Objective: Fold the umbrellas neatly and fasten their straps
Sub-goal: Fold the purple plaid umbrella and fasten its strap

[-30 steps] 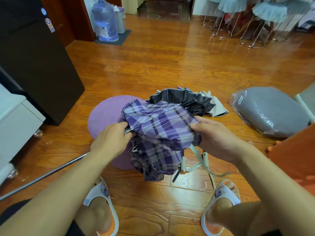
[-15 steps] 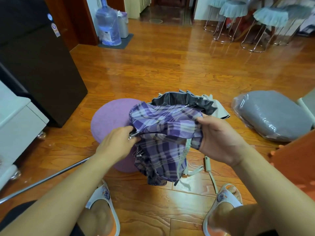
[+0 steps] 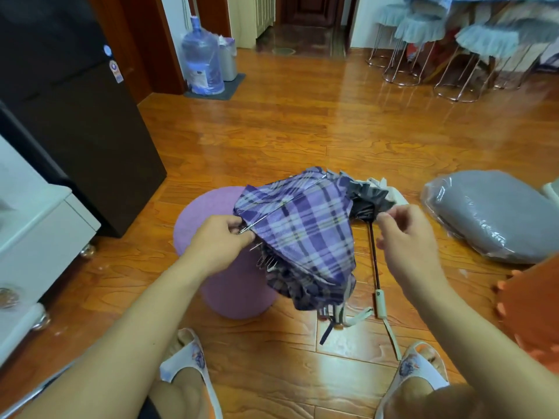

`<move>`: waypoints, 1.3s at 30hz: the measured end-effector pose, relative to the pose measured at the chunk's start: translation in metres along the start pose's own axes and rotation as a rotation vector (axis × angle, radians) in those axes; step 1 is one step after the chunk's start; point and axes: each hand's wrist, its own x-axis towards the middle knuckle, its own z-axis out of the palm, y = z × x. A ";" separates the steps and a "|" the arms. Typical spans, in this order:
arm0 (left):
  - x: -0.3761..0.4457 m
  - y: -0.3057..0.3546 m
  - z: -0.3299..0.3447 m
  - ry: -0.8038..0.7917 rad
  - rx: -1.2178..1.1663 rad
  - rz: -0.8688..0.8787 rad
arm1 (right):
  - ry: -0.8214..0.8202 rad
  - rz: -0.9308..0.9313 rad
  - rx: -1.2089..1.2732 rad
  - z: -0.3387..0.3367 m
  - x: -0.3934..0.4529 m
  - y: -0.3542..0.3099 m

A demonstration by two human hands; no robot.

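A purple plaid umbrella (image 3: 305, 234) hangs half-collapsed in front of me, its fabric draped downward and its bare rib tips showing on the left side. My left hand (image 3: 217, 240) pinches a metal rib at the canopy's left edge. My right hand (image 3: 405, 237) hovers just right of the plaid fabric with loosely curled fingers, holding nothing that I can see. Behind it, a second umbrella with a black and cream canopy (image 3: 367, 198) lies on the floor. Its dark shaft runs toward me to a cream handle (image 3: 380, 303).
A round purple cushion (image 3: 208, 213) sits under the plaid umbrella. A grey cushion in plastic wrap (image 3: 496, 216) lies at the right, beside an orange object (image 3: 538, 300). A black fridge (image 3: 75, 122) and a white cabinet (image 3: 39, 237) stand at the left.
My right hand has let go of the plaid fabric and moved right. The plaid canopy now drapes wider, uncovering the other umbrella's shaft and handle. My left hand keeps its pinch.
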 end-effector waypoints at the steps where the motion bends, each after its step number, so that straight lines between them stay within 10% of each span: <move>1: 0.003 0.004 -0.003 0.026 -0.040 -0.006 | -0.011 0.002 0.011 0.002 -0.001 -0.002; 8: 0.018 0.051 -0.017 0.183 -0.228 0.102 | -0.207 0.030 0.139 0.021 -0.006 -0.018; 18: 0.028 0.124 0.010 0.158 -0.304 0.195 | -0.513 0.535 0.512 0.032 0.017 -0.024; 26: 0.012 0.129 0.071 0.006 -0.651 -0.095 | -0.603 0.550 0.669 -0.008 0.054 -0.020; 39: -0.019 0.116 0.122 -0.154 -0.520 -0.269 | -0.678 0.661 0.547 -0.014 0.031 -0.002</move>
